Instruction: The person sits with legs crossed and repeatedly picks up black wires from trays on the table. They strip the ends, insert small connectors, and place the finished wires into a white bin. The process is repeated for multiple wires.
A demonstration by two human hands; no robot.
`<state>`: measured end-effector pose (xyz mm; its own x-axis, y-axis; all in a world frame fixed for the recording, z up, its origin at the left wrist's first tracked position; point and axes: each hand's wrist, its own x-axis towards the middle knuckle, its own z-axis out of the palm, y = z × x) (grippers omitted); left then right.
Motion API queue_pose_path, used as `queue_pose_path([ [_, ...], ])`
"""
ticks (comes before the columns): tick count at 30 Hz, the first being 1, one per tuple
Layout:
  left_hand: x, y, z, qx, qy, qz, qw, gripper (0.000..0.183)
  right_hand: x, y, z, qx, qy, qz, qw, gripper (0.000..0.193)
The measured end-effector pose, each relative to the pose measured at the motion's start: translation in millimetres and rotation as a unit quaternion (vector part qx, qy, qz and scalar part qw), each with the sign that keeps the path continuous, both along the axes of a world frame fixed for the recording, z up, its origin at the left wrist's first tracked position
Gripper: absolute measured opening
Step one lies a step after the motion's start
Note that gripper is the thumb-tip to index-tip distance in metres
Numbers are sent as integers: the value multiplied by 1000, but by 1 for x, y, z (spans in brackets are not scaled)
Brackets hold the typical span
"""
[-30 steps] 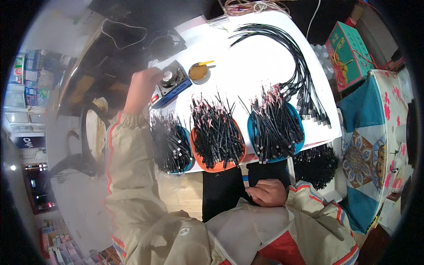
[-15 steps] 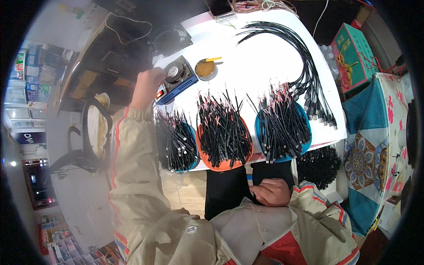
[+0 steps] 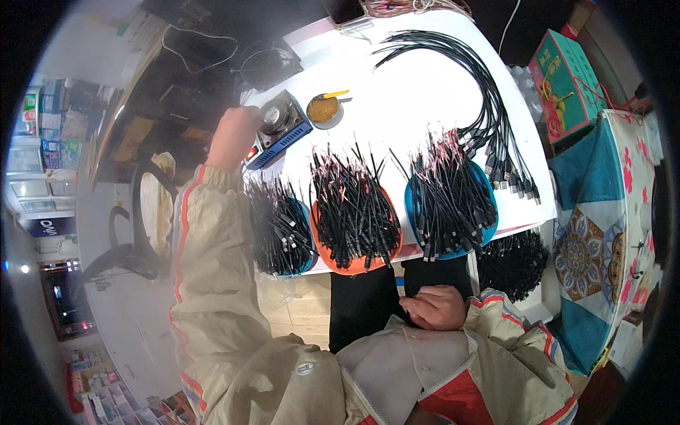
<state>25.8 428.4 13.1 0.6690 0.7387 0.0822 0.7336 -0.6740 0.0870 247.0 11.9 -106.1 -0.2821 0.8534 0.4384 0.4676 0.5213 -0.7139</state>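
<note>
My left hand (image 3: pixel 235 133) is at the left side of a small solder pot (image 3: pixel 281 117), with a blue vented side and a lit red switch. Its fingers are curled in; what they hold, if anything, is hidden. Just right of the pot stands a round cup of amber granules (image 3: pixel 324 110) with a yellow-handled tool (image 3: pixel 336 94) across its rim. My right hand (image 3: pixel 433 307) rests on my lap, fingers loosely closed with nothing in them. Along the table's near edge, black cable pieces with stripped pinkish ends (image 3: pixel 354 212) fill an orange tray (image 3: pixel 363 268) and two blue trays.
Longer black cables (image 3: pixel 489 106) curve across the right of the white table (image 3: pixel 397 92). Below the table's right edge lies another black cable heap (image 3: pixel 513 265). A green box (image 3: pixel 567 81) and a patterned cloth (image 3: pixel 588 241) are at the right. A black-framed chair (image 3: pixel 145 212) stands left.
The whole view has shifted slightly to the left. My left hand stays beside the solder pot, and my right hand has not moved from my lap.
</note>
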Motion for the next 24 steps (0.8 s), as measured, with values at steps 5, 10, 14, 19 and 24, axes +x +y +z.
queue_pose_path([
  [5,3,-1,1,0,7,11,1000,11,0,0,1,0,-3,-2,1000,26],
  [10,1,0,-1,6,7,6,1000,10,0,0,2,2,-3,-10,1000,25],
  [14,-1,-1,-3,5,-4,16,1000,8,-3,-1,2,-1,-20,-21,1000,23],
  [19,0,-32,27,34,-106,29,993,10,-7,-5,7,-12,-18,-42,999,18],
  [24,-5,-142,108,-42,-309,9,950,13,-11,-9,42,-47,34,-51,997,11],
])
